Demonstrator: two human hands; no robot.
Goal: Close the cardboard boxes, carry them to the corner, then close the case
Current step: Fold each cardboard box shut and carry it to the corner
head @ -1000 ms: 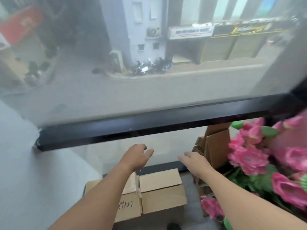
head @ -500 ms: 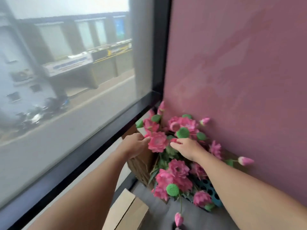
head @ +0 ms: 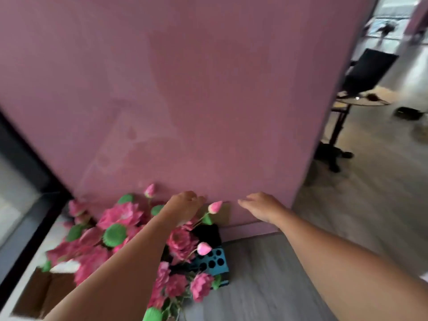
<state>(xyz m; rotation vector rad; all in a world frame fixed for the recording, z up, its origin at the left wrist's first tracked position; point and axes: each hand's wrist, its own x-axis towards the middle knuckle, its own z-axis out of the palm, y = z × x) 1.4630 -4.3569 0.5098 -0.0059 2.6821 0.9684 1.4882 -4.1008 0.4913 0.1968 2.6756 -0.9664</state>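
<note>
Below, both hands [head: 185, 205] [head: 261, 208] loose, empty, over ruffled pink flowers [head: 120, 214], matte wall [head: 208, 89].

Hands: two, the left hand [head: 185, 208] near the centre and the right hand [head: 262, 208] just right of it, both holding nothing.
Cardboard box: one [head: 42, 293], lower left, partly hidden.
Blue crate with round holes: one [head: 214, 262], lower centre.
Pink flowers: many [head: 122, 215], lower left; blur prevents an exact count.
Black chair: one [head: 368, 70], upper right.
</note>
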